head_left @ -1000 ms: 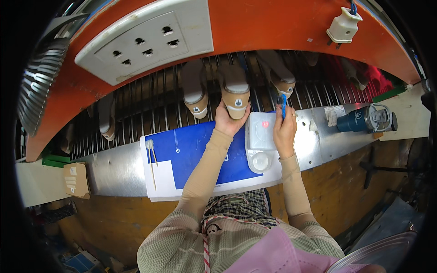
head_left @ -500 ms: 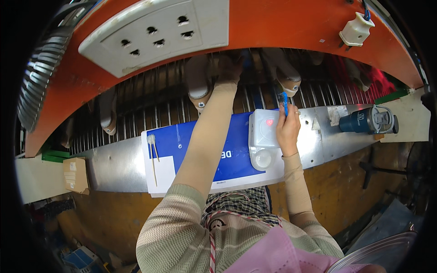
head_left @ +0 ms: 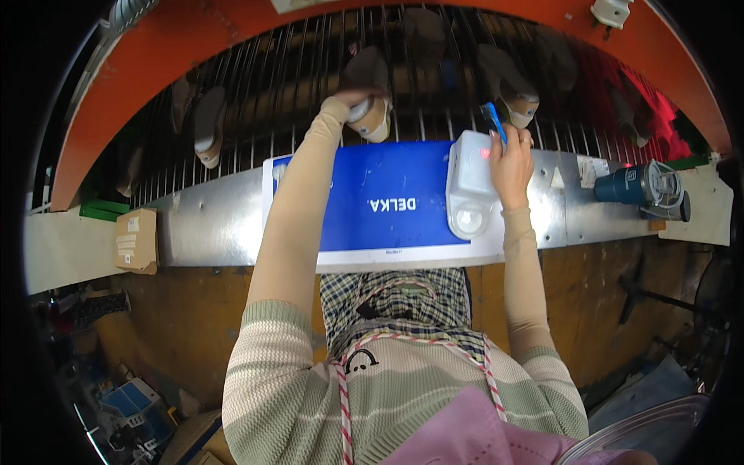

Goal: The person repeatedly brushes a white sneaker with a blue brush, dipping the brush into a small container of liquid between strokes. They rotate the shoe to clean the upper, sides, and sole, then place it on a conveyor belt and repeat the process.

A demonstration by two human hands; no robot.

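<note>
The right hand (head_left: 513,167) grips a blue brush (head_left: 496,124); white box (head_left: 471,172) at its 9 o'clock, bottle (head_left: 616,187) at 3. At 10, the left hand (head_left: 351,97), grip unclear, overlaps a shoe (head_left: 375,124); blue sheet (head_left: 356,209) at the shoe's 6.

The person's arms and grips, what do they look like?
Snug beige sleeves cover both forearms; a striped green and cream knit top covers the upper arms. The right grip is gloveless, with a ring; the left grip is too dim.

A shoe workshop, it seems: shoes (head_left: 209,124) on a rack of bars (head_left: 256,108), orange housing (head_left: 194,31), metal ledge (head_left: 205,225).
</note>
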